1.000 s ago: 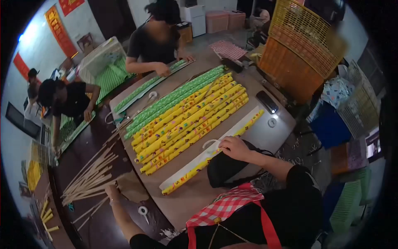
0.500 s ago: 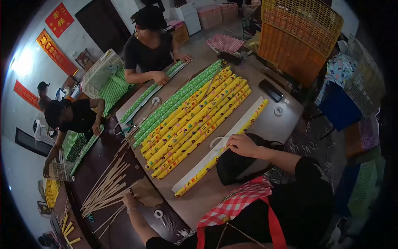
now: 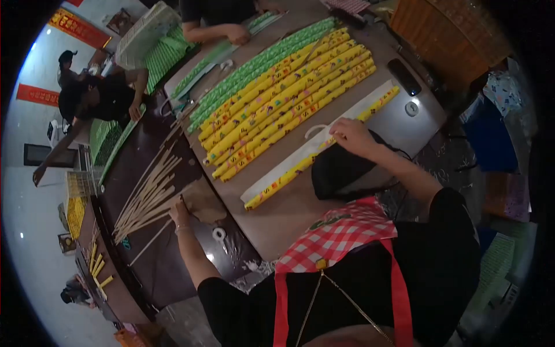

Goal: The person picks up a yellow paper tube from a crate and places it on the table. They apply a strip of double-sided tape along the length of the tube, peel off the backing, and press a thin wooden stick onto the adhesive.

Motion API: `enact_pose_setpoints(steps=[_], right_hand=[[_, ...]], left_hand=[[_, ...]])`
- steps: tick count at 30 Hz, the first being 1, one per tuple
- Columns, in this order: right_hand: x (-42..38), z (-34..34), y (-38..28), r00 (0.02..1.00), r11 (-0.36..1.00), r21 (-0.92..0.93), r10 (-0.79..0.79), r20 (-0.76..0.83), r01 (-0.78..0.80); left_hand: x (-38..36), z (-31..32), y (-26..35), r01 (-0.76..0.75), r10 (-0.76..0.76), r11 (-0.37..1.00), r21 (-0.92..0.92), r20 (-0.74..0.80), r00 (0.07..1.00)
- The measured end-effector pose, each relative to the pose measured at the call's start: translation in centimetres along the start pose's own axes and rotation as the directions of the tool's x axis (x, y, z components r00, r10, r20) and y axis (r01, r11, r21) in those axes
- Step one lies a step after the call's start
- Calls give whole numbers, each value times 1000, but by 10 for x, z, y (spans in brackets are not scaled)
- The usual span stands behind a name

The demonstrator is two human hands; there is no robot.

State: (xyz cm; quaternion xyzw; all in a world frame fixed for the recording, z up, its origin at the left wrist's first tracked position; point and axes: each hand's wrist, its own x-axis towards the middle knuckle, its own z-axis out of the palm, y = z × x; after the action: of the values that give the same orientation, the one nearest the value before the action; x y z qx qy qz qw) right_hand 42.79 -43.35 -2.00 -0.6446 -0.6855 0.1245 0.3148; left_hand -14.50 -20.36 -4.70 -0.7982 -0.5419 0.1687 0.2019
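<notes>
At the far left of the frame, another person in black leans over green patterned sheets. Just right of that, at centre left, a fan of long thin pale wooden sticks lies on the dark brown tabletop. The left hand rests at the near ends of those sticks, fingers curled down onto them; whether it actually grips one is hard to tell at this distance. Below and right of it sits a small white roll of tape.

Across the upper middle, a row of finished rolls lies side by side on the tan board: green patterned rolls at the top, yellow patterned rolls beneath them.

Lower, towards the right, a single yellow patterned paper roll lies partly wound on its white sheet. The right hand presses flat on this roll near its middle, fingers spread over it. A black bag sits just under that forearm. At upper right lie a black remote-shaped object and a second small tape ring.
</notes>
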Motion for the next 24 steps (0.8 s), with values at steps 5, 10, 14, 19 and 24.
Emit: enact_pose_setpoints(steps=[5, 10, 14, 19, 24], right_hand=[[4, 5, 15, 981, 993, -34, 120, 153, -116], [6, 18, 16, 968, 995, -103, 12, 251, 14], [7, 23, 24, 941, 973, -153, -120, 315, 175], [11, 10, 35, 948, 977, -146, -105, 299, 155], [15, -16, 43, 952, 979, -184, -22, 306, 82]], left_hand=[[-36, 15, -9, 79, -76, 997, -25, 110, 991], [-53, -19, -15, 144, -160, 940, -308, -28, 987], [-72, -58, 2, 42, -214, 817, -575, -234, 948], [-95, -162, 90, 57, -313, 570, -820, -153, 938], [-106, -225, 184, -236, -132, 431, -871, -320, 938]])
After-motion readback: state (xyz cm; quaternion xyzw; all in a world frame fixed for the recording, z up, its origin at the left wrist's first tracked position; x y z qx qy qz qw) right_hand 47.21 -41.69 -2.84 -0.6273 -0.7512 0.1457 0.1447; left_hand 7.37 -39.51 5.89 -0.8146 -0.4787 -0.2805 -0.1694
